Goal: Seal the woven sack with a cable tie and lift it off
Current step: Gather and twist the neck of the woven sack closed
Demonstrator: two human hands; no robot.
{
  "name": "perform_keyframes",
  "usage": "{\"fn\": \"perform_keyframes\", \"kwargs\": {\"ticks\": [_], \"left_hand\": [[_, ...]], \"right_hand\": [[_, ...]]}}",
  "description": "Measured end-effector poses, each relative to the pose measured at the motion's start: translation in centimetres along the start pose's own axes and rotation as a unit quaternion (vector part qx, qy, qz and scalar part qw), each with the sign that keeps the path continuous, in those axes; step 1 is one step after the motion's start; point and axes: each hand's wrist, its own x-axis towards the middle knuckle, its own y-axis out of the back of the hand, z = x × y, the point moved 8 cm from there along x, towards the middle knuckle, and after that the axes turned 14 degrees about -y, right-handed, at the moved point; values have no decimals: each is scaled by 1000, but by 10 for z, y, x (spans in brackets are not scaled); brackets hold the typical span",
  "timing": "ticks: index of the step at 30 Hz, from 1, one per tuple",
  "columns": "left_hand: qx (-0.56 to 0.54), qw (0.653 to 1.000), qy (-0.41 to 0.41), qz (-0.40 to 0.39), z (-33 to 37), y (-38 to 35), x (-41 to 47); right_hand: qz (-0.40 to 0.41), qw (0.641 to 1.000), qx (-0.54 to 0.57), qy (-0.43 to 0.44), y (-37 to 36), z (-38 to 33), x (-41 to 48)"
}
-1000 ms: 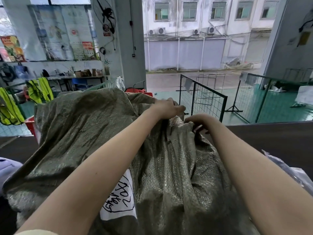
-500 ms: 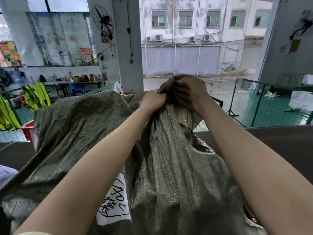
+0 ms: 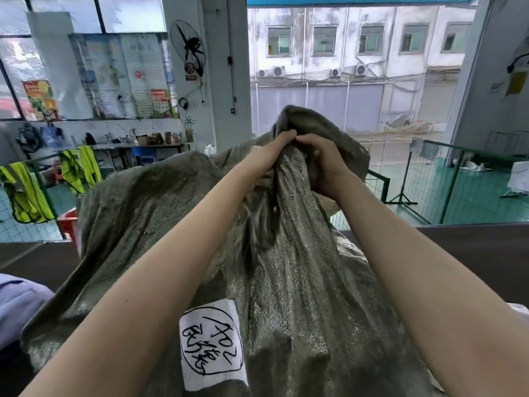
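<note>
Both hands bunch the sack's mouth at twelve o'clock.
My left hand point(image 3: 270, 156) and right hand point(image 3: 323, 164) clench the sack point(image 3: 286, 267); I'd squeeze the neck tighter; no tie visible.

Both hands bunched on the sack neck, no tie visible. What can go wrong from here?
1. No cable tie shows. The left hand and right hand are both gripping the gathered neck of the woven sack, so freeing one to fetch a tie may let the bunch loosen.
2. Loose fabric flops over above the grip; a tie cinched there, not below the hands, could slip off on lifting.
</note>
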Motion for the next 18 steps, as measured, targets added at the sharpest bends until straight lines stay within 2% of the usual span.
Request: {"fn": "perform_keyframes", "kwargs": {"ticks": [3, 5, 7, 10, 11, 13, 15, 18], "left_hand": [[97, 995, 30, -20, -8, 10, -2], [96, 995, 35, -13, -16, 14, -4], [48, 998, 3, 35, -22, 22, -1], [3, 993, -32, 118, -27, 38, 0], [-7, 991, -38, 128, -27, 39, 0], [-12, 990, -53, 127, -16, 34, 1], [-2, 995, -54, 88, 1, 24, 1], [-56, 994, -49, -74, 18, 3, -8]], "right_hand": [[-52, 995, 77, 41, -20, -18, -1], [-72, 993, 79, 54, -31, -22, -1], [-56, 998, 11, 35, -34, -16, 3], [5, 986, -167, -4, -25, 3, 4], [4, 977, -210, -33, -23, 13, 4], [-36, 970, -220, -94, -24, 35, 3], [-60, 976, -174, -113, -30, 46, 1], [-20, 983, -151, -103, -28, 47, 5]]}}
